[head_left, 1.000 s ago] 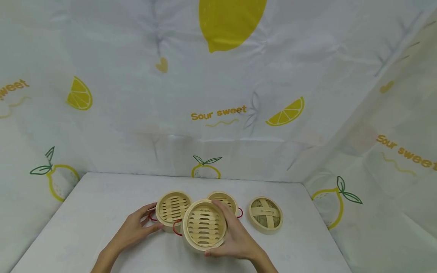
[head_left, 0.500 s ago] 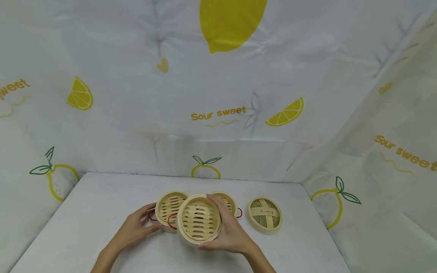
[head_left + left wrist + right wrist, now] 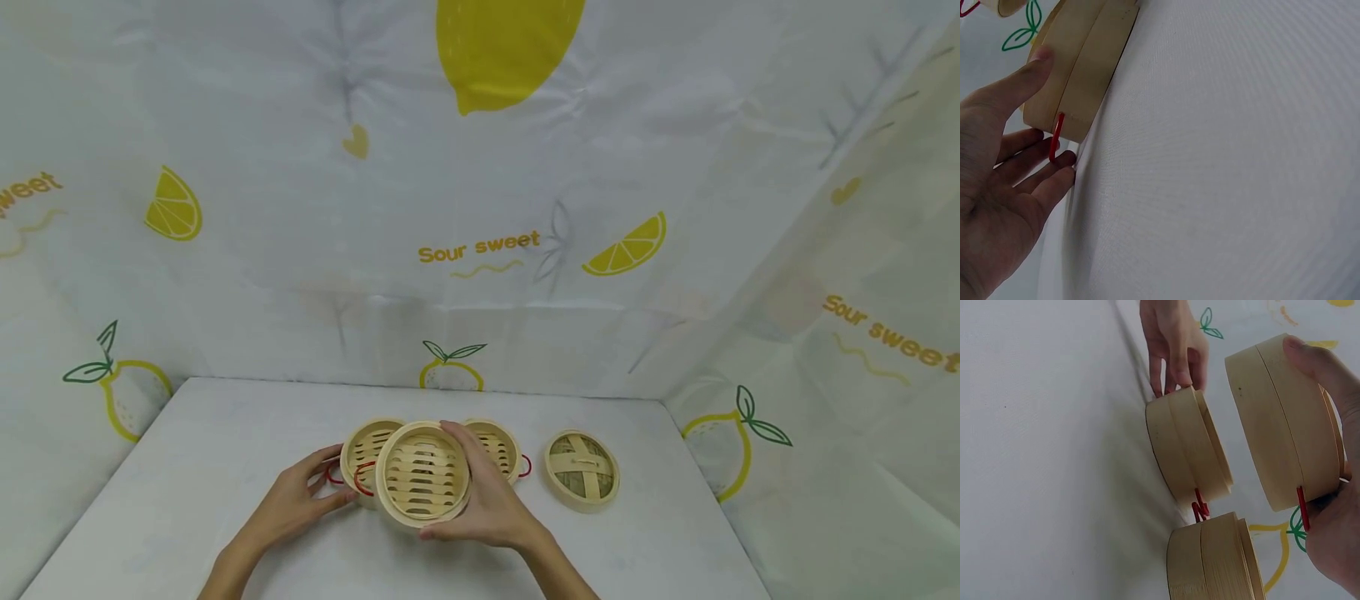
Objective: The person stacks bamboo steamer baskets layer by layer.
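Observation:
My right hand [image 3: 491, 504] grips a round bamboo steamer basket [image 3: 423, 475] by its right side, thumb at the near edge and fingers at the far edge. A red loop handle sticks out on its left. In the right wrist view this basket [image 3: 1282, 425] is raised, with a gap to a second steamer basket [image 3: 1185, 447] standing on the table. In the head view it overlaps that second basket [image 3: 365, 446]. My left hand [image 3: 296, 500] holds the second basket's left side; its thumb [image 3: 1038, 65] lies on the wall and its fingers are near the red handle [image 3: 1057, 137].
A third steamer basket [image 3: 498, 450] stands behind my right hand, partly hidden. Farther right lies a woven bamboo lid [image 3: 581, 468] with crossed strips. The white table [image 3: 247, 417] meets a lemon-printed cloth backdrop [image 3: 300, 275] at the back and sides.
My right hand has carried its basket leftward and slightly away from me, so it now covers more of the second basket. The left hand has stayed put.

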Available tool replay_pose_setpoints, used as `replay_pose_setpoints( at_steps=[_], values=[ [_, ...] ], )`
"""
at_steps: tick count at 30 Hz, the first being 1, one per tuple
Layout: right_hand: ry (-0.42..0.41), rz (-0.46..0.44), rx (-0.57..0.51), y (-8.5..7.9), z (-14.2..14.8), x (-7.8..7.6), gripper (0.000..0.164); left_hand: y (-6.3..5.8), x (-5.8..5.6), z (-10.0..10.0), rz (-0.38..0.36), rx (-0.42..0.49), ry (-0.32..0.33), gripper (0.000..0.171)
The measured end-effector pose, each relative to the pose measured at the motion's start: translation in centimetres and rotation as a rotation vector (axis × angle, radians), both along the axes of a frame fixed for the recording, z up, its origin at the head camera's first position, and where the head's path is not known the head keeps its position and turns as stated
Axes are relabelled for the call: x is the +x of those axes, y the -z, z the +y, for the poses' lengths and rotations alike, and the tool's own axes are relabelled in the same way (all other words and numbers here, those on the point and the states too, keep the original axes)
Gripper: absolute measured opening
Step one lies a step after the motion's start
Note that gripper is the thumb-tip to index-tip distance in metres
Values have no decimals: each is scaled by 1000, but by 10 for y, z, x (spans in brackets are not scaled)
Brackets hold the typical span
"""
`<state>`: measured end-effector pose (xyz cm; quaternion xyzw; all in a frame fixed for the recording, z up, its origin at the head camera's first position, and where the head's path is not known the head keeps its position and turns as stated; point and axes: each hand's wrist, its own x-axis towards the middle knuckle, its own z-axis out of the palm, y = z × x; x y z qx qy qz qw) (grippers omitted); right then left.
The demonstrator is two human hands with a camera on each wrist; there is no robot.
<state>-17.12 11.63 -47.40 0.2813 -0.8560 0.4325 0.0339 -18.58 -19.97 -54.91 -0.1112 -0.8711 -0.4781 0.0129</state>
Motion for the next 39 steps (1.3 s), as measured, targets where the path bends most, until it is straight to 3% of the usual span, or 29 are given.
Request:
replay_pose_setpoints(
  at_steps=[4, 14, 29, 39],
  values=[
    [-4, 23, 2, 2, -5, -3, 126, 1, -1, 0, 2, -14, -5, 81],
    [-31, -36, -27, 3, -14, -7, 126, 5, -2, -3, 1, -64, -24, 82],
    [-33, -43, -10, 2, -28, -14, 125, 3, 0, -1, 50, -46, -18, 78],
    [10, -57, 30, 1, -38, -20, 125, 9, -1, -1, 63, -29, -42, 76]
  ],
)
